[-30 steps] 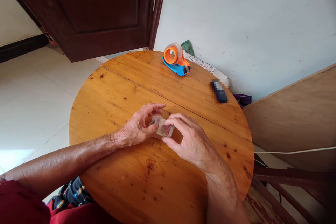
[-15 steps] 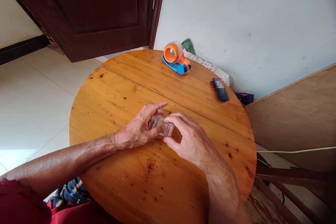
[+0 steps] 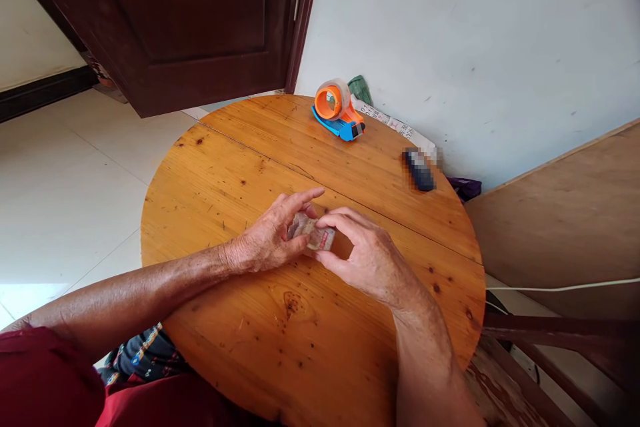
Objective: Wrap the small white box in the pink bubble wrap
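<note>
A small, see-through plastic packet [image 3: 320,238] with a red label is held between both hands, just above or on the middle of the table. My left hand [image 3: 277,230] grips its left end, the thumb lying across the top and the index finger stretched out past it. At the other end, my right hand [image 3: 367,250] pinches the packet between thumb and fingers. What is inside the packet is too small to make out, and its left part is partly covered by my left hand.
On the round wooden table [image 3: 225,180], an orange and blue tape dispenser [image 3: 340,113] stands at the back edge. A blurred dark object [image 3: 419,170] lies at the back right. Behind are a white wall [image 3: 475,47] and a dark door [image 3: 200,20]; a wooden board [image 3: 555,220] leans at right.
The view has shifted slightly. Both hands and the packet sit a little higher and farther right in the picture, with the hold on the packet much the same.
</note>
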`<state>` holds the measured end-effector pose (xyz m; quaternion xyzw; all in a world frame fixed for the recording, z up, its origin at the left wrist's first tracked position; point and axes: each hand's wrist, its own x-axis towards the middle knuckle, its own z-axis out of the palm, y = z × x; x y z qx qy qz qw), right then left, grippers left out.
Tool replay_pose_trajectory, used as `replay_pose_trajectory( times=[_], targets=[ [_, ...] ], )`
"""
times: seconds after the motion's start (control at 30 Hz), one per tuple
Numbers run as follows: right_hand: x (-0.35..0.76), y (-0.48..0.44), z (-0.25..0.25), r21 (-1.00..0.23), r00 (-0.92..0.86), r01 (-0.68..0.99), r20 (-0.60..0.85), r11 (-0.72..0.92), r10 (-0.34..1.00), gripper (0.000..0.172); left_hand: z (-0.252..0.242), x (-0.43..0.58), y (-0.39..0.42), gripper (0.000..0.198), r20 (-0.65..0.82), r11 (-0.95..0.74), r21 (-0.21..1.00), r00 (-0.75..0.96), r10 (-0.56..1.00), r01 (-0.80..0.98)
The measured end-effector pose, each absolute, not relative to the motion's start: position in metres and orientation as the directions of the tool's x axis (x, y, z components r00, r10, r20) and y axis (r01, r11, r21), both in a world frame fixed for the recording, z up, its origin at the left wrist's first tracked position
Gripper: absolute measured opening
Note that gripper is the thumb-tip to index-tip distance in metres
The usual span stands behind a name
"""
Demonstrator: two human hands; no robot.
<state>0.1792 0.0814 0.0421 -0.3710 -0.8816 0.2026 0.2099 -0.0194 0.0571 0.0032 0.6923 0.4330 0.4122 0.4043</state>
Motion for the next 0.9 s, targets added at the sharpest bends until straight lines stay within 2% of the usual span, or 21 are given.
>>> replay_pose_trajectory(
  times=[0.23, 0.5, 0.73, 0.9],
  targets=[
    [0.180, 0.084, 0.040, -0.519, -0.645, 0.571, 0.196, 0.637, 0.738, 0.025, -0.006, -0.020, 0.062, 0.062, 0.244, -0.334, 0.903, 0.318, 0.916, 0.270],
    [0.187, 0.087, 0.047, -0.544, -0.662, 0.500, 0.262, 0.674, 0.702, 0.036, -0.005, -0.021, 0.061, 0.062, 0.240, -0.320, 0.913, 0.303, 0.922, 0.253],
    [0.184, 0.085, 0.037, -0.461, -0.661, 0.578, 0.220, 0.674, 0.717, 0.029, -0.005, -0.021, 0.063, 0.061, 0.189, -0.267, 0.929, 0.294, 0.937, 0.254],
    [0.182, 0.086, 0.037, -0.480, -0.661, 0.557, 0.238, 0.678, 0.712, 0.026, -0.006, -0.021, 0.065, 0.060, 0.193, -0.243, 0.955, 0.264, 0.945, 0.169]
  ],
)
